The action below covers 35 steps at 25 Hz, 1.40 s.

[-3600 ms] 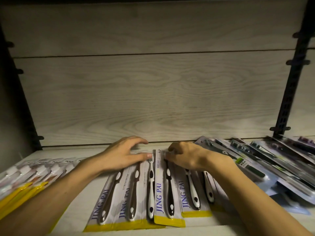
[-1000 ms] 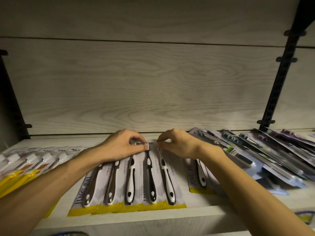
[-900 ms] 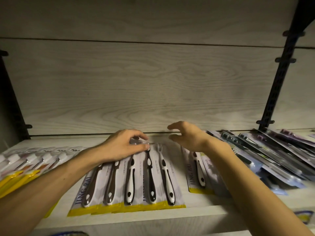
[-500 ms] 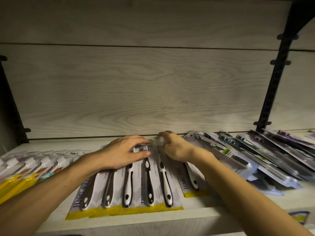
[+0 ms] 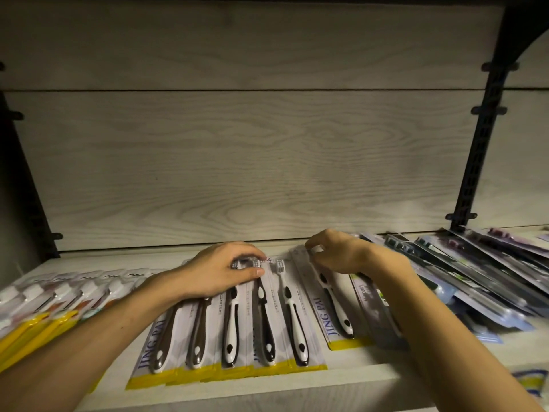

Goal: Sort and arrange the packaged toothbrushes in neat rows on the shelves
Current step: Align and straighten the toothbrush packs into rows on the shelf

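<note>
Row of packaged toothbrushes [image 5: 237,328]: five yellow-footed "JING PAI" cards lying flat and overlapping side by side at lower centre of the frame, handles toward the front edge, brush heads toward the back panel; handles alternate dark and white (two leftmost dark, then white, dark, white).

Single "JING PAI" pack [image 5: 329,304]: same yellow-footed type, just right of the row, slightly skewed, its top leaning left toward the row; a narrow gap of bare board shows between the two lower ends.

Left hand [image 5: 219,272]: at centre, palm down on the upper ends of the row; fingers curled over the brush heads, thumb laid straight across the cards.

Right hand [image 5: 341,251]: right of centre, over the top of the single pack; fingers bent and pinching its upper edge (exact contact partly hidden by the knuckles).

Shelf [image 5: 356,379]: pale wood-grain board, front edge along the bottom of the frame; matching back panel [image 5: 252,162] fills the upper half.

Loose pile of dark-carded packs [image 5: 475,272]: right side, fanned and overlapping at an angle, well apart from the row.

Yellow-and-white packs [image 5: 44,310]: left side, overlapped in a slanting line.

Black slotted upright [image 5: 481,150]: upper right, against the panel.
</note>
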Motion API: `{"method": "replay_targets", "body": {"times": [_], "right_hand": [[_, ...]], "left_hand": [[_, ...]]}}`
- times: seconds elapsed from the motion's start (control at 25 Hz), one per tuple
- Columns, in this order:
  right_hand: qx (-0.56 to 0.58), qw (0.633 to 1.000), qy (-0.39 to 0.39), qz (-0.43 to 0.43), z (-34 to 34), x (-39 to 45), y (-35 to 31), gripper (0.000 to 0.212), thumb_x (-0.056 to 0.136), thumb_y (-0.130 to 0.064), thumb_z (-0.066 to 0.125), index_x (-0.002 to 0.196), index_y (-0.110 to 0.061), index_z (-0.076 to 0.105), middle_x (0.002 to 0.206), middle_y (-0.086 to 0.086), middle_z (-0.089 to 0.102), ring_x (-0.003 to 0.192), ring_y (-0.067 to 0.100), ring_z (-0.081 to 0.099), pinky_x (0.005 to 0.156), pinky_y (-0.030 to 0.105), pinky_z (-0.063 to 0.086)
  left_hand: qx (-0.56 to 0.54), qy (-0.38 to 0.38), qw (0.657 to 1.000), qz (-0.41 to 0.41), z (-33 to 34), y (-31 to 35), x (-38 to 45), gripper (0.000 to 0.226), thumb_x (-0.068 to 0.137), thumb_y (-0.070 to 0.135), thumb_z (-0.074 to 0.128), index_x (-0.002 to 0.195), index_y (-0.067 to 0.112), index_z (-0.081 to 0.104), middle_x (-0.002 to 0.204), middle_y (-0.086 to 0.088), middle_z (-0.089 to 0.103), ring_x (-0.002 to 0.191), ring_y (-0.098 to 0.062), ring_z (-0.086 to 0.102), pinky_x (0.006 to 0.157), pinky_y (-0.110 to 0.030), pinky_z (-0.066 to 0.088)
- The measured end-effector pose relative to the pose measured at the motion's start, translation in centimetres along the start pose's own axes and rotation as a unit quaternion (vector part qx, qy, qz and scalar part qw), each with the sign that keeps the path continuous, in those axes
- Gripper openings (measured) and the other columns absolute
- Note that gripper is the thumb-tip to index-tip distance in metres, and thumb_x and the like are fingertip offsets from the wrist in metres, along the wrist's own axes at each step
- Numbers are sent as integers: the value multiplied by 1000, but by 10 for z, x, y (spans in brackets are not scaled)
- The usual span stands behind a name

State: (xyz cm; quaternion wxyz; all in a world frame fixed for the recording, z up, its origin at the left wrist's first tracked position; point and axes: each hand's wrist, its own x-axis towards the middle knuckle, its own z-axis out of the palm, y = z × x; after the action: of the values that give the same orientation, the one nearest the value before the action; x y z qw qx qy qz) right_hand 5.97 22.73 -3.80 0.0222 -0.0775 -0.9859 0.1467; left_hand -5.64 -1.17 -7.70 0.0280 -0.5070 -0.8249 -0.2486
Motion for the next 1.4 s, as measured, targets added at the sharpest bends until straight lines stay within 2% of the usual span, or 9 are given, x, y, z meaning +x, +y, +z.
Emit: {"method": "replay_targets", "body": {"times": [0.16,0.44,0.6,0.84,1.04,1.16,1.24,1.32,1.4], "right_hand": [[5,999,25,-36,5,7,3,34,93,-14,57,125,-16,69,128,4,66,121,22,59,99,28,45],[55,993,47,-88,18,15,1,31,87,-16,68,117,-15,73,121,7,70,111,22,63,97,34,50],[73,992,45,-90,21,14,-1,31,89,-17,67,120,-13,72,122,8,70,112,23,64,99,35,49],[62,992,51,-99,22,16,-2,30,91,-20,64,120,-14,71,122,7,69,113,24,63,99,35,49],[70,987,57,-131,25,16,-9,28,90,-20,67,117,-14,73,121,6,70,111,22,63,97,34,49],[65,987,56,-135,26,15,-13,31,92,-21,66,121,-13,71,126,7,68,117,23,61,100,34,46],[96,981,99,-139,25,11,-20,39,95,-23,63,132,-12,63,138,7,60,127,23,54,106,32,42],[149,964,150,-161,26,6,-30,46,98,-28,59,141,-13,55,146,5,51,135,20,46,111,32,37],[119,967,134,-181,33,2,-39,52,99,-39,55,145,-15,50,149,5,47,140,21,40,115,33,33]], "left_hand": [[13,3,1000,1,0,3,2,52,89,67,56,127,34,64,125,22,63,117,7,56,102,-35,49],[38,19,999,-33,5,16,11,71,76,83,49,122,33,67,122,19,65,115,2,59,101,-35,49],[33,23,998,-58,11,19,13,59,72,81,54,108,36,72,107,22,71,102,3,64,93,-36,53],[-103,54,991,-63,7,9,11,45,72,66,69,102,33,78,106,20,74,106,1,66,103,-42,50],[-39,18,997,-67,6,14,9,65,77,78,56,122,34,70,120,23,69,114,8,60,105,-37,49],[-15,21,996,-85,-21,14,4,78,76,87,47,132,34,62,133,19,63,124,2,56,111,-38,44],[76,21,989,-122,-41,7,-3,93,71,95,35,136,33,58,141,12,58,129,-6,52,112,-38,42],[136,-51,974,-177,-50,1,-11,123,59,104,18,150,25,43,156,2,43,141,-15,41,119,-39,33],[132,-153,953,-224,-43,2,-15,137,52,107,9,159,23,20,167,-3,17,153,-19,18,125,-38,15]]}}
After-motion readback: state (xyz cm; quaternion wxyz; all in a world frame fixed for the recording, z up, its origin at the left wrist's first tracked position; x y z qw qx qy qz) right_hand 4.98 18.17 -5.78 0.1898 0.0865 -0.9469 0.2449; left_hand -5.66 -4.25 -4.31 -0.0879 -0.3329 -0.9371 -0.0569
